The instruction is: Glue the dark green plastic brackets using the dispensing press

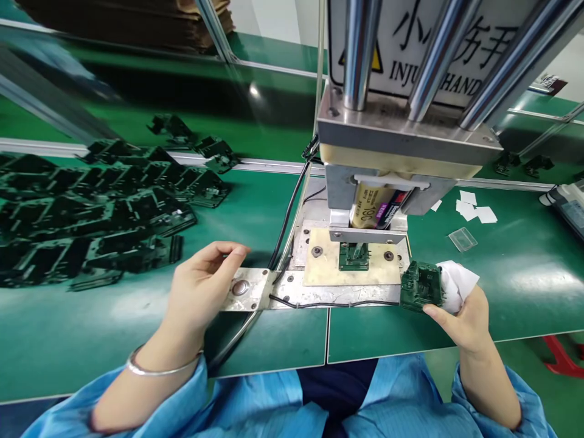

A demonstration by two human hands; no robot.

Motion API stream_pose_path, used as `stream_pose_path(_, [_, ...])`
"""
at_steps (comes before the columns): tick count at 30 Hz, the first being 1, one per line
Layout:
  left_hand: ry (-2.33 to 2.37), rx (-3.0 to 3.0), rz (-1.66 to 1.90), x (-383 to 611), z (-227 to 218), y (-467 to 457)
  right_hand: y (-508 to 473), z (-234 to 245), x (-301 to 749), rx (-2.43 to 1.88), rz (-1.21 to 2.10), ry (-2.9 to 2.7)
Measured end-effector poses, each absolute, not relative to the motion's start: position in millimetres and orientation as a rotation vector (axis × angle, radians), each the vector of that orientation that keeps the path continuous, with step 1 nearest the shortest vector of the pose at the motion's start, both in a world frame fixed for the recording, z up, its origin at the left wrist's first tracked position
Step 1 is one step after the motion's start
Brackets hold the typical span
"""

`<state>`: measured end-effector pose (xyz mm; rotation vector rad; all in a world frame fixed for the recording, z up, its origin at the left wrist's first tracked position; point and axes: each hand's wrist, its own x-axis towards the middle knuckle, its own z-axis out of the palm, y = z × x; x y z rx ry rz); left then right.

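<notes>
My left hand, with a bangle at the wrist, is beside a metal plate with a round button. Its thumb and forefinger are drawn together above the plate, and nothing shows between them. At the right, my right hand grips a dark green plastic housing and a crumpled white cloth or paper. The housing is just off the right end of the metal base. Another green part sits on the cream fixture plate, under the press head.
Many green housings lie in rows at the left. White paper pieces and a clear rectangular piece lie to the right. Black cables run beside the press. A warning sign stands behind its steel rods.
</notes>
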<state>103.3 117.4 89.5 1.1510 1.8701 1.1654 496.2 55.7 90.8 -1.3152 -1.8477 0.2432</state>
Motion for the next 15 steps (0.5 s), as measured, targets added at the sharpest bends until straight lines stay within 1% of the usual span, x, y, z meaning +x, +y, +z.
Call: stream_pose_path(15, [1.863,1.169,1.055,99.9,89.8,121.6,55.9,89.1,497.7,-1.314,0.33,-1.807])
